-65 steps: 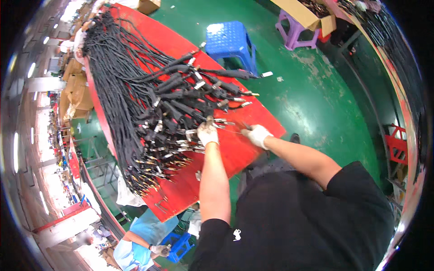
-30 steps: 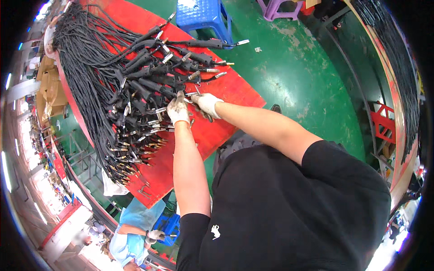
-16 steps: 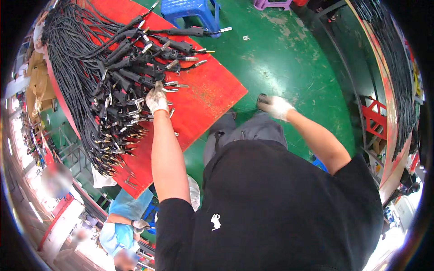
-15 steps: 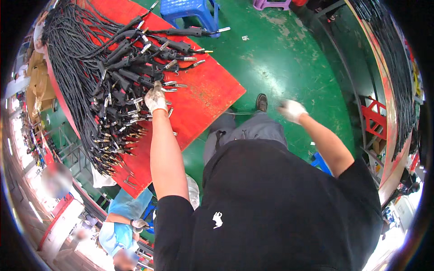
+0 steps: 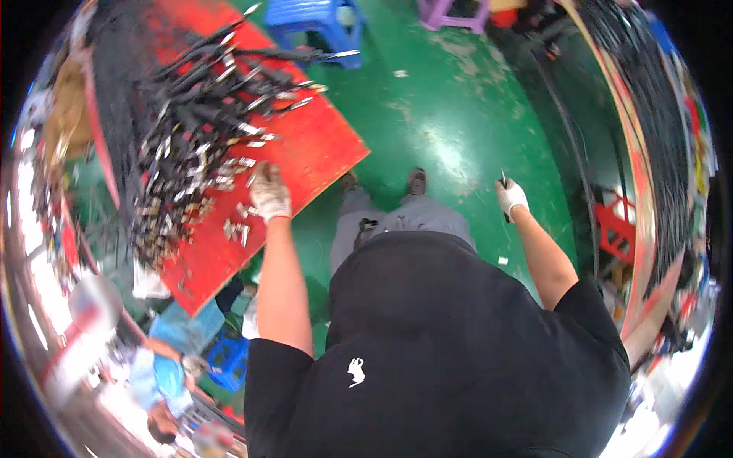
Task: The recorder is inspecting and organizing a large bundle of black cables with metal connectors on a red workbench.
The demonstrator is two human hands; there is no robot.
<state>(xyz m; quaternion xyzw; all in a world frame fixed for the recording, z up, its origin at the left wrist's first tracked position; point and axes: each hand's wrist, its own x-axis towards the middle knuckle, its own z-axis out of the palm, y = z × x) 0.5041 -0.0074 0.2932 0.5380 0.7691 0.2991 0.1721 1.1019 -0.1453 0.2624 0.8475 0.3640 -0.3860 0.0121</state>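
Observation:
On the red table (image 5: 321, 145), a large heap of black cables (image 5: 122, 114) with black handles and bare metal end fittings (image 5: 237, 229) covers the left and middle. My left hand (image 5: 269, 192), in a stained white glove, hovers or rests at the right side of the heap, close to the metal ends. Its fingers look stretched out with nothing visible in them, though the picture is blurred. Out to the right, over the floor, my gloved right hand (image 5: 511, 196) is closed around a slim tool (image 5: 503, 175) with a thin metal tip; its exact kind is unclear.
A blue stool (image 5: 313, 19) stands beyond the table and a purple stool (image 5: 454, 15) farther right. More black cables (image 5: 664, 153) lie on a rack at the right, above a red crate (image 5: 615, 229). Another person in blue (image 5: 164, 374) sits at lower left near a blue stool (image 5: 227, 360).
My left hand has drawn back from the black handles toward the table's near right edge. My right hand has turned, and the slim tool now shows in it. The whole view has shifted slightly.

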